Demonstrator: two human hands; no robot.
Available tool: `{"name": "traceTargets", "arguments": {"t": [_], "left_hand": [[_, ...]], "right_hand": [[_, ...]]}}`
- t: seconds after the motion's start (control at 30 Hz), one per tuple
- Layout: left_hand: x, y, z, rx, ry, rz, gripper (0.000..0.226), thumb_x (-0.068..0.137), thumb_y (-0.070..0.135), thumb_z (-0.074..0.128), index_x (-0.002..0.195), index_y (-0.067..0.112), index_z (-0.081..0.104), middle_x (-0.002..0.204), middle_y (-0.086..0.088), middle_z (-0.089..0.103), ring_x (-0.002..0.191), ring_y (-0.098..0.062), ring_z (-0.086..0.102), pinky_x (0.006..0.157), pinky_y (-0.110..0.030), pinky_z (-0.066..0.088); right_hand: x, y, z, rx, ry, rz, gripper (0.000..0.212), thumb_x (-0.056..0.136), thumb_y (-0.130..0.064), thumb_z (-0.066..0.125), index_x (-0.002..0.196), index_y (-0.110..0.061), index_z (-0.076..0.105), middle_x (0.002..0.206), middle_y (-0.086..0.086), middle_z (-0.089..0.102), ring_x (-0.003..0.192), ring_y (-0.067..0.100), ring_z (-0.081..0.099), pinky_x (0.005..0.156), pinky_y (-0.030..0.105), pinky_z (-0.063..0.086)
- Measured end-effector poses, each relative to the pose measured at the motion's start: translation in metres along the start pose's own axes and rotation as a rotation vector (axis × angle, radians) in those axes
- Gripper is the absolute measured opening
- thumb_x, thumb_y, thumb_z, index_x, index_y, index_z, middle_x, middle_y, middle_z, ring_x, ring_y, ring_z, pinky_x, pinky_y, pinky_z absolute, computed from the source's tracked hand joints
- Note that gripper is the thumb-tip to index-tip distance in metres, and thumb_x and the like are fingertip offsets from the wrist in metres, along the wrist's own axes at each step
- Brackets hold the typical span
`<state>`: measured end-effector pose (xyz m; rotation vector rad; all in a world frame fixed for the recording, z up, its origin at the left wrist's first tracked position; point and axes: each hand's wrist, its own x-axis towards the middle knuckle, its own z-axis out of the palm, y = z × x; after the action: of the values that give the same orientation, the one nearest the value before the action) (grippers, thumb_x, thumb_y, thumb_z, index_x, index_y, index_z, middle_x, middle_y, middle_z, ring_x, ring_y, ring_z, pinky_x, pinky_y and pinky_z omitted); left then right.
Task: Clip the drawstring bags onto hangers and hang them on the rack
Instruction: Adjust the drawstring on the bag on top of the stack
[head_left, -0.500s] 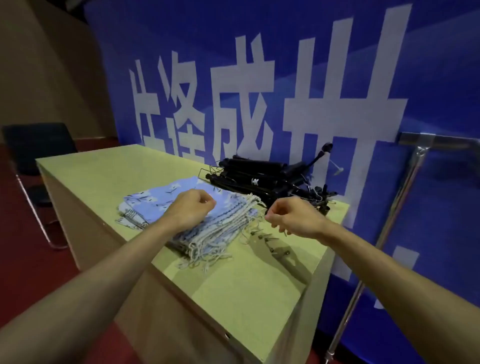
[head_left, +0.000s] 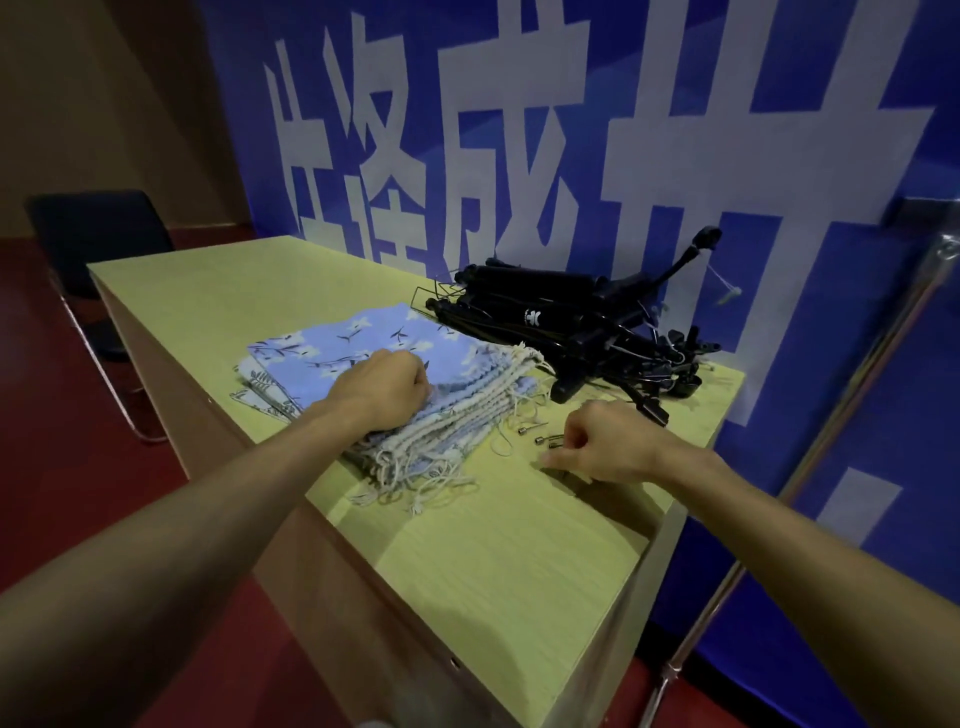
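Observation:
A stack of light blue printed drawstring bags (head_left: 363, 338) lies on the pale wooden table (head_left: 493, 551), their cream cords trailing toward the front edge. My left hand (head_left: 387, 387) rests on the stack with its fingers curled into a fist. Behind the bags lies a pile of black clip hangers (head_left: 571, 317). My right hand (head_left: 608, 441) is curled too, its fingertips down on the table just right of the cords; I see nothing in it. The metal rack (head_left: 852, 410) stands at the right, beside the table.
A few small metal pins (head_left: 540, 439) lie on the table between the cords and my right hand. A blue banner with large white characters (head_left: 675, 156) hangs close behind the table. A dark chair (head_left: 98, 239) stands at the far left on the red floor.
My right hand has dropped from above the table to its surface beside the pins. My left hand stays on the bag stack. The camera has moved closer.

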<state>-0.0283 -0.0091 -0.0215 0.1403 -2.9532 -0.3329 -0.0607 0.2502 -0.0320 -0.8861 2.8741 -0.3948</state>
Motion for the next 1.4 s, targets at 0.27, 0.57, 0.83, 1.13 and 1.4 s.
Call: {"name": "traceTargets", "arguments": {"t": [0.27, 0.57, 0.83, 1.13, 1.4], "left_hand": [[-0.002, 0.011, -0.017, 0.0, 0.2, 0.009, 0.009, 0.102, 0.009, 0.038, 0.095, 0.011, 0.033, 0.073, -0.01, 0.043, 0.061, -0.029, 0.038, 0.057, -0.04, 0.029], [0.003, 0.027, -0.064, 0.013, 0.38, 0.069, 0.013, 0.099, 0.004, 0.042, 0.107, 0.012, 0.036, 0.101, -0.018, 0.06, 0.081, -0.037, 0.055, 0.07, -0.051, 0.05], [0.014, 0.053, -0.149, -0.353, 0.663, 0.089, 0.025, 0.105, 0.026, 0.032, 0.11, 0.006, 0.046, 0.09, -0.014, 0.057, 0.078, -0.028, 0.049, 0.063, -0.039, 0.034], [-0.006, 0.145, -0.221, -0.541, 0.725, 0.232, 0.024, 0.101, 0.028, 0.044, 0.106, 0.009, 0.057, 0.074, 0.004, 0.053, 0.063, -0.01, 0.049, 0.051, -0.025, 0.031], [-0.04, 0.241, -0.201, -0.743, 0.438, 0.353, 0.019, 0.095, 0.029, 0.057, 0.093, 0.014, 0.069, 0.086, -0.001, 0.067, 0.077, -0.013, 0.06, 0.06, -0.025, 0.045]], "right_hand": [[0.008, -0.011, 0.006, -0.331, -0.115, -0.1, 0.016, 0.101, -0.027, 0.037, 0.091, -0.021, 0.047, 0.088, 0.002, 0.054, 0.084, 0.019, 0.047, 0.094, 0.037, 0.025], [0.015, -0.034, -0.025, 0.066, 0.224, -0.174, 0.018, 0.103, -0.028, 0.038, 0.088, -0.02, 0.043, 0.083, 0.005, 0.06, 0.072, 0.02, 0.054, 0.067, 0.036, 0.041], [0.004, -0.069, -0.09, 0.478, 0.575, -0.257, 0.021, 0.101, -0.027, 0.044, 0.086, -0.014, 0.052, 0.076, -0.002, 0.069, 0.067, 0.01, 0.065, 0.063, 0.024, 0.052], [-0.05, -0.08, -0.164, 0.566, 0.871, -0.403, 0.024, 0.097, -0.021, 0.054, 0.074, -0.025, 0.057, 0.087, -0.007, 0.057, 0.094, 0.011, 0.054, 0.078, 0.021, 0.044], [-0.147, -0.043, -0.226, 0.785, 1.04, -0.441, 0.019, 0.099, -0.018, 0.053, 0.081, -0.018, 0.061, 0.081, -0.004, 0.069, 0.073, 0.008, 0.059, 0.066, 0.029, 0.052]]}}
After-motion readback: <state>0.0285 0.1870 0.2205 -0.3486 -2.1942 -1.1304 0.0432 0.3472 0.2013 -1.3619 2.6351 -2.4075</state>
